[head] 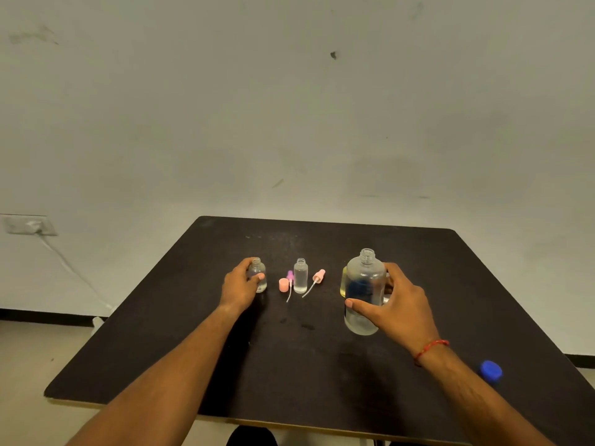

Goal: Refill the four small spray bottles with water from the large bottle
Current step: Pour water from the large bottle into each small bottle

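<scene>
Head view: left hand (pixel 240 286) grips an uncapped small bottle (pixel 257 274); right hand (pixel 394 302) grips the uncapped large bottle (pixel 363 291), both on dark surface (pixel 289 365).

A plain, sparsely furnished indoor room, more a makeshift work corner than a kitchen or lab; whether it belongs to a home or an office cannot be told. A bare off-white wall (pixel 289 107), scuffed and smudged with a small dark mark (pixel 333 55), fills the upper half. A matte black table (pixel 306 365) with a pale edge stands just in front of it. At the left, a wall socket (pixel 29 224) feeds a white cable (pixel 69 268) trailing down past a dark skirting strip (pixel 48 315) to a light floor (pixel 38 355).
</scene>
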